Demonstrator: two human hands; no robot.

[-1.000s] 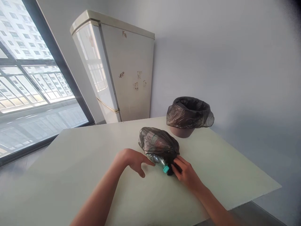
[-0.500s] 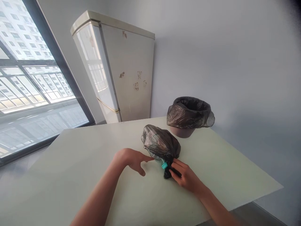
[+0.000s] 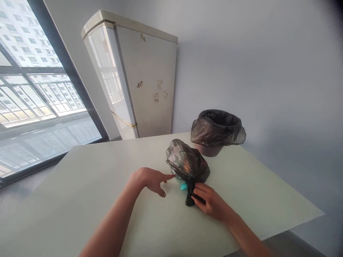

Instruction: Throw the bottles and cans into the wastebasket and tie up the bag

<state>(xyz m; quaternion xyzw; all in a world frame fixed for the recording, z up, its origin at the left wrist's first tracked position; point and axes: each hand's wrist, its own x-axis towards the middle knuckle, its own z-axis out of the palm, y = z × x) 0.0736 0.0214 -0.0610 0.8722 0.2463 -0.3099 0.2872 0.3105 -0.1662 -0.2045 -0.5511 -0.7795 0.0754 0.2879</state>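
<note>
With the right hand (image 3: 210,201), pinches the gathered neck (image 3: 191,189) of the dark plastic bag (image 3: 184,157) in a closed grip. With the left hand (image 3: 154,181), reaches an index finger to the near left side of the bag in a spread grip, by the teal cap (image 3: 183,186) of a clear bottle (image 3: 179,179) partly under the bag. On the tabletop (image 3: 107,171), lies short of the far edge, near the lined bin (image 3: 209,150) at the far right corner.
</note>
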